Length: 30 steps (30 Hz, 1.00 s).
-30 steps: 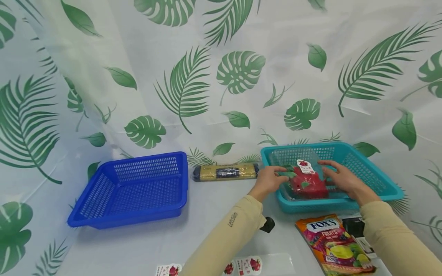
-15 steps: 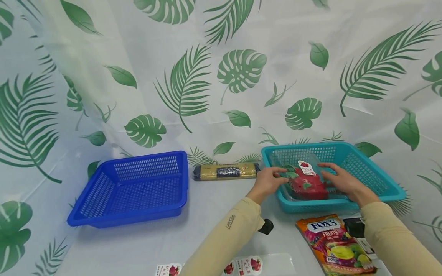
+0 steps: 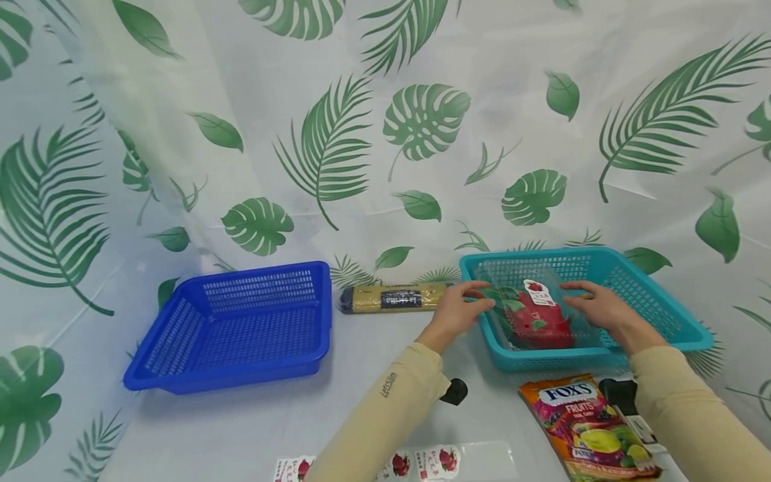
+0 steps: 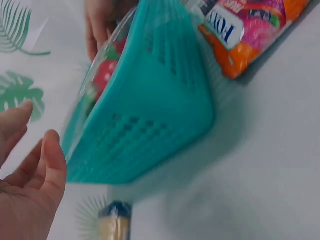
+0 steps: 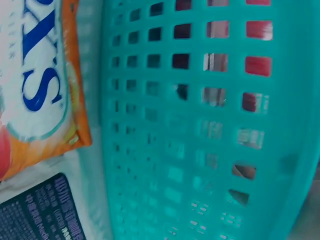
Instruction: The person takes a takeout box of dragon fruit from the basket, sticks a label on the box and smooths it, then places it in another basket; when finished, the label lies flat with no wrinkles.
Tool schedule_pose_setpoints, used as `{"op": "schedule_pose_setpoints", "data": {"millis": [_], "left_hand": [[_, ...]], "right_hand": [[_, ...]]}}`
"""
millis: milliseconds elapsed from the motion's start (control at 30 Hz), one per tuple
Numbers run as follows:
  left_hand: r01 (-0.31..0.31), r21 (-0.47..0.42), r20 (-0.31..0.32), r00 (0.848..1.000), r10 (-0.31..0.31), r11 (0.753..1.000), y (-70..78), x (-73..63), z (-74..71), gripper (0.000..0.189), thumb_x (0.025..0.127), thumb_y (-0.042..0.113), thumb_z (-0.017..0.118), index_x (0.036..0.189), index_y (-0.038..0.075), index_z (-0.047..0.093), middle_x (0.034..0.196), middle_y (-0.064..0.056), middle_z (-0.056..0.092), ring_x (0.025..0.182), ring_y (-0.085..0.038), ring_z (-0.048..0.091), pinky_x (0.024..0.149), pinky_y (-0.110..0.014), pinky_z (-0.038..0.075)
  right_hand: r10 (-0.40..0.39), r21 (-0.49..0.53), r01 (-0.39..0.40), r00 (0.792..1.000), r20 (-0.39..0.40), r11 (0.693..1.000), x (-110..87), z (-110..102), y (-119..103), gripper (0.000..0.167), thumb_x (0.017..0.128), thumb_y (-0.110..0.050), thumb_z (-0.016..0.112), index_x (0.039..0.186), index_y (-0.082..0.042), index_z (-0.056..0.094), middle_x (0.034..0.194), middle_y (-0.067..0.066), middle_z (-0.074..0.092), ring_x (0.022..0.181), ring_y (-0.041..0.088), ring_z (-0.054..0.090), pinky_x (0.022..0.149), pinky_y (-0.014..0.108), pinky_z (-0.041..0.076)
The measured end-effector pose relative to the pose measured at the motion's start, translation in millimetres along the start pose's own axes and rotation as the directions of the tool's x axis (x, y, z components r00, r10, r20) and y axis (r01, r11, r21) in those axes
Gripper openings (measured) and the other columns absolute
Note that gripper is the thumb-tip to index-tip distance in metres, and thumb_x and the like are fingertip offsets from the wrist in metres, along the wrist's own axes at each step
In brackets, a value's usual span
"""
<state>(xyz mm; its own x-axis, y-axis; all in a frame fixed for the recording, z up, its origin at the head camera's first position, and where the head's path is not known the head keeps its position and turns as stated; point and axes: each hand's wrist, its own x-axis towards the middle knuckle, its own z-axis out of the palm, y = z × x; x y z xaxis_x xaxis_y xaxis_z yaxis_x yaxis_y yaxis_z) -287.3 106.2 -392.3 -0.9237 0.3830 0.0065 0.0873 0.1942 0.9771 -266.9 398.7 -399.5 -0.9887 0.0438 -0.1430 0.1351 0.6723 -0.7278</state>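
A clear plastic box (image 3: 496,273) sits inside the teal basket (image 3: 687,338) on the right. Through its lid show red fruit (image 3: 545,328) and green leaves, and a white sticker (image 3: 538,292) with a red fruit picture lies on top. My left hand (image 3: 460,309) hovers at the basket's left rim, thumb and fingers apart, holding nothing; the left wrist view also shows this hand (image 4: 37,182) clear of the basket. At the box's right side is my right hand (image 3: 602,311), fingers spread and loosely bent; whether the fingertips touch the box is unclear.
A blue basket (image 3: 241,338) stands at left. Between the baskets lies a gold pasta packet (image 3: 394,298). In front are an orange candy bag (image 3: 593,428), a dark packet (image 3: 620,395) partly under it, a small black object (image 3: 454,392) and a sticker strip (image 3: 446,462).
My left hand has come off the box's left side and shifted slightly left. The right hand stays near the box's right side, almost unmoved. The box remains in the teal basket.
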Motion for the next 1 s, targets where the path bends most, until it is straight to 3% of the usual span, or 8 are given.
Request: {"op": "schedule_pose_setpoints", "data": {"millis": [167, 300, 467, 600, 667, 800, 1000], "left_hand": [[-0.038, -0.046, 0.008, 0.999, 0.038, 0.998, -6.1, -0.2, -23.1, 0.037, 0.094, 0.022, 0.068, 0.13, 0.023, 0.063, 0.123, -0.006, 0.061, 0.095, -0.019, 0.063, 0.08, -0.033, 0.053], [-0.064, -0.039, -0.003, 0.998, 0.064, 0.997, -10.3, -1.3, -39.4, 0.037, 0.094, 0.022, 0.067, 0.131, 0.022, 0.062, 0.124, -0.006, 0.062, 0.101, -0.016, 0.061, 0.084, -0.037, 0.053], [-0.087, -0.003, -0.007, 0.996, 0.087, 0.996, -14.5, -1.9, -56.8, 0.038, 0.096, 0.023, 0.064, 0.134, 0.019, 0.06, 0.127, -0.007, 0.061, 0.109, -0.018, 0.06, 0.087, -0.036, 0.052], [-0.112, 0.01, 0.006, 0.994, 0.111, 0.994, -18.8, -0.6, -72.1, 0.04, 0.097, 0.024, 0.063, 0.137, 0.02, 0.057, 0.131, -0.007, 0.058, 0.115, -0.021, 0.058, 0.091, -0.04, 0.051], [-0.124, 0.01, 0.009, 0.992, 0.124, 0.992, -21.7, 0.6, -80.2, 0.042, 0.097, 0.025, 0.063, 0.138, 0.02, 0.056, 0.132, -0.006, 0.058, 0.117, -0.022, 0.057, 0.092, -0.041, 0.051], [-0.14, 0.037, -0.001, 0.99, 0.14, 0.989, -26.4, 2.6, -95.7, 0.043, 0.097, 0.024, 0.063, 0.139, 0.022, 0.054, 0.132, -0.006, 0.057, 0.121, -0.026, 0.055, 0.094, -0.044, 0.049], [-0.107, 0.09, -0.048, 0.993, 0.111, 0.99, -27.6, 3.1, -114.8, 0.046, 0.098, 0.026, 0.062, 0.142, 0.02, 0.051, 0.135, -0.007, 0.055, 0.122, -0.028, 0.054, 0.096, -0.044, 0.047]], "right_hand": [[-0.009, 0.025, 0.01, 0.998, -0.056, 1.0, 2.1, -3.5, -4.2, 0.062, 0.106, -0.036, 0.037, 0.15, 0.006, 0.023, 0.147, 0.044, 0.013, 0.129, 0.062, 0.018, 0.097, 0.073, 0.028], [0.005, 0.048, 0.002, 0.99, -0.141, 0.999, 4.0, -4.0, -11.2, 0.067, 0.105, -0.042, 0.037, 0.152, 0.003, 0.022, 0.149, 0.041, 0.013, 0.131, 0.062, 0.016, 0.098, 0.074, 0.025], [0.01, 0.054, 0.003, 0.973, -0.232, 0.999, 4.9, 0.1, -27.0, 0.07, 0.102, -0.05, 0.04, 0.153, -0.005, 0.026, 0.151, 0.036, 0.019, 0.134, 0.057, 0.02, 0.096, 0.071, 0.032], [-0.04, 0.057, 0.055, 0.972, -0.232, 0.997, 2.4, 6.8, -49.2, 0.067, 0.104, -0.045, 0.04, 0.153, -0.003, 0.025, 0.153, 0.034, 0.018, 0.136, 0.056, 0.02, 0.096, 0.07, 0.032], [-0.08, 0.066, 0.095, 0.976, -0.202, 0.993, 0.3, 11.9, -62.5, 0.066, 0.105, -0.041, 0.037, 0.153, 0.0, 0.022, 0.153, 0.035, 0.016, 0.136, 0.057, 0.019, 0.099, 0.07, 0.029], [-0.132, 0.058, 0.143, 0.979, -0.154, 0.988, -3.1, 28.1, -89.3, 0.061, 0.106, -0.036, 0.035, 0.153, 0.0, 0.023, 0.152, 0.035, 0.02, 0.136, 0.053, 0.023, 0.099, 0.066, 0.033], [-0.181, 0.042, 0.186, 0.978, -0.104, 0.982, -1.4, 54.6, -124.1, 0.054, 0.106, -0.033, 0.04, 0.152, -0.006, 0.031, 0.152, 0.03, 0.026, 0.139, 0.048, 0.024, 0.103, 0.066, 0.03]]}}
